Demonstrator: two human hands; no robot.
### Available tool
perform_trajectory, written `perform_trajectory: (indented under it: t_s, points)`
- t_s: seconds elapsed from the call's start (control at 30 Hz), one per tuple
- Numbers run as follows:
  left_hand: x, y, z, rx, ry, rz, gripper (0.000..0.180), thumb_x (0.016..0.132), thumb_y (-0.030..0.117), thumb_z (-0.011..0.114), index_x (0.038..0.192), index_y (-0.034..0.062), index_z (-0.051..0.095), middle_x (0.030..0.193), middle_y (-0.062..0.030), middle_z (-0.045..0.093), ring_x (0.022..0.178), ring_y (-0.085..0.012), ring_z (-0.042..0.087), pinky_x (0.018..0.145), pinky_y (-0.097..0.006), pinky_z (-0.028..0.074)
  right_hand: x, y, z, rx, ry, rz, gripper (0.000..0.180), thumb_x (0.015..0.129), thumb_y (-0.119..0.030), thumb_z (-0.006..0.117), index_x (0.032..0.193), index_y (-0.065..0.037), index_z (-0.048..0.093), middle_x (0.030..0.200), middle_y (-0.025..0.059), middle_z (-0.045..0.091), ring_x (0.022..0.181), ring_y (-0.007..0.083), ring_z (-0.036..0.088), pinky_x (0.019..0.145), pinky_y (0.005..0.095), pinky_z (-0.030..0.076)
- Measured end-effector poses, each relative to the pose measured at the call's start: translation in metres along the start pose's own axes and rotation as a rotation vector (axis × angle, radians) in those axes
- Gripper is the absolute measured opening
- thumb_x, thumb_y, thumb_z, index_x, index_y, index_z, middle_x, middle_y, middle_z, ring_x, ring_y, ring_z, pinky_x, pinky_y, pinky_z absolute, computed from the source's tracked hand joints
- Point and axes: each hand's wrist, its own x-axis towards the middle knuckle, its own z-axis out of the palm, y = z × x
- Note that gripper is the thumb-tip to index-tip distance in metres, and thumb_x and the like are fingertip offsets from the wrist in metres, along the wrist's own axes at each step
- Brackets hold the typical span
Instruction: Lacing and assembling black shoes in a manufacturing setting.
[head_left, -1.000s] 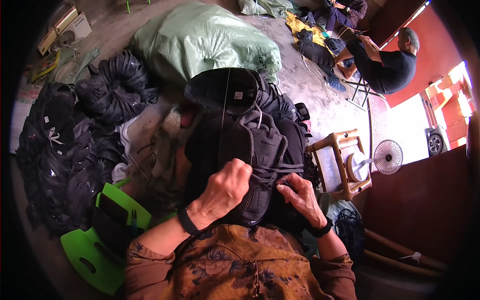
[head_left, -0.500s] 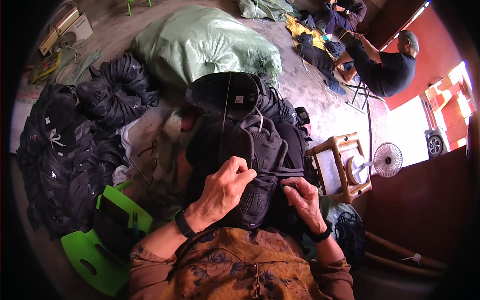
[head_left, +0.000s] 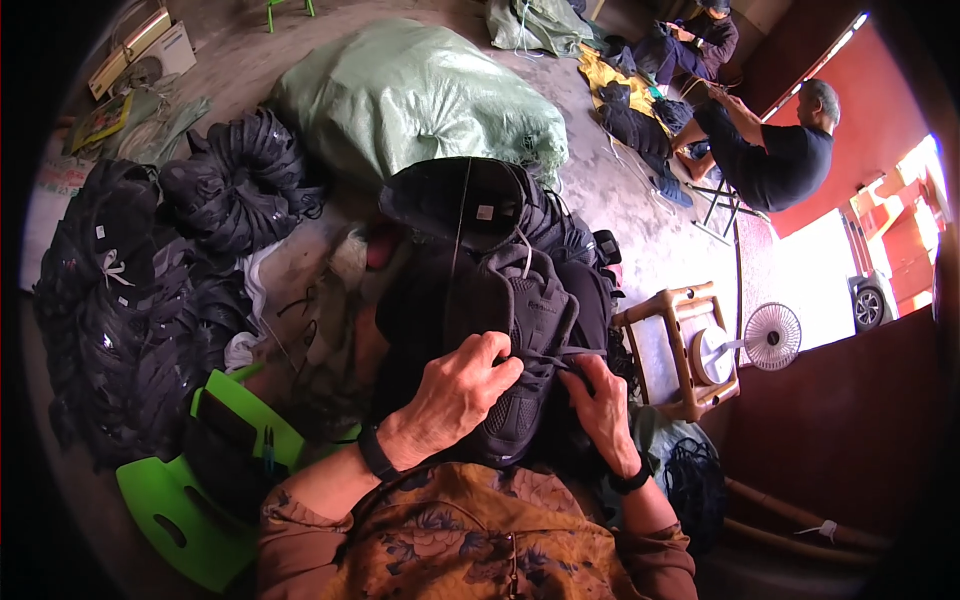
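Observation:
A black shoe upper (head_left: pixel 513 420) lies across my lap, its mesh toe towards me and its tongue away from me. Dark lace (head_left: pixel 545 358) crosses over it. My left hand (head_left: pixel 460 388) is closed at the left side of the lacing, thumb and forefinger pinched on the lace. On the right side, my right hand (head_left: pixel 600 408) grips the lace too, its fingers curled and partly hidden. Just beyond the tongue sits a bundle of nested black uppers (head_left: pixel 445 205), with a thin thread hanging across it.
Heaps of black uppers (head_left: pixel 140 320) lie to the left, near a green plastic chair (head_left: pixel 180 520) that holds a small tool. A large pale green sack (head_left: pixel 400 95) stands ahead. To the right are a bamboo stool (head_left: pixel 655 350) and a white fan (head_left: pixel 772 337). Two people sit farther off.
My right hand has turned and brought its fingertips in closer to the lacing. The lace now crosses over the shoe between both hands. My left hand keeps its pinch, and the whole view has shifted slightly.

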Motion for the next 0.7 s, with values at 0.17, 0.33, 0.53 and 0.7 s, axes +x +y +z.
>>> perform_trajectory:
  t_s: [0.17, 0.33, 0.53, 0.7]
  points:
    - [-0.001, -0.004, 0.002, -0.118, 0.033, -0.061, 0.015, 0.078, -0.006, 0.067, 0.087, 0.0021, 0.059, 0.098, -0.0095, 0.053, 0.087, -0.0248, 0.061, 0.068, -0.034, 0.055, 0.003, -0.008, -0.006, 0.057, -0.057, 0.016, 0.015, 0.090, -0.011, 0.068, 0.098, 0.000, 0.063, 0.065, 0.0065, 0.061, 0.054, 0.0121, 0.060, 0.051, 0.0266, 0.045]
    - [0.003, -0.015, -0.009, -0.396, -0.139, -0.221, 0.009, 0.083, -0.001, 0.065, 0.087, -0.0004, 0.057, 0.098, -0.0122, 0.050, 0.090, -0.0279, 0.057, 0.077, -0.036, 0.051, 0.012, -0.012, -0.015, 0.329, -0.073, 0.101, 0.019, 0.095, -0.017, 0.065, 0.095, 0.002, 0.063, 0.065, -0.0016, 0.053, 0.057, 0.0048, 0.050, 0.054, 0.0218, 0.041]
    - [0.002, -0.010, -0.004, -0.344, -0.102, -0.244, 0.009, 0.081, -0.002, 0.064, 0.086, -0.0005, 0.057, 0.097, -0.0128, 0.049, 0.085, -0.0268, 0.058, 0.073, -0.034, 0.051, 0.017, -0.017, -0.015, 0.348, -0.046, 0.098, 0.018, 0.096, -0.017, 0.064, 0.094, 0.001, 0.063, 0.066, -0.0017, 0.054, 0.057, 0.0048, 0.050, 0.054, 0.0218, 0.041]
    - [-0.004, -0.007, 0.003, -0.326, -0.021, -0.260, 0.011, 0.079, -0.003, 0.064, 0.086, -0.0002, 0.056, 0.097, -0.0132, 0.049, 0.081, -0.0261, 0.059, 0.070, -0.035, 0.052, 0.020, -0.025, -0.016, 0.365, 0.068, 0.099, 0.020, 0.095, -0.018, 0.064, 0.091, 0.001, 0.062, 0.066, -0.0021, 0.054, 0.057, 0.0050, 0.049, 0.054, 0.0214, 0.041]
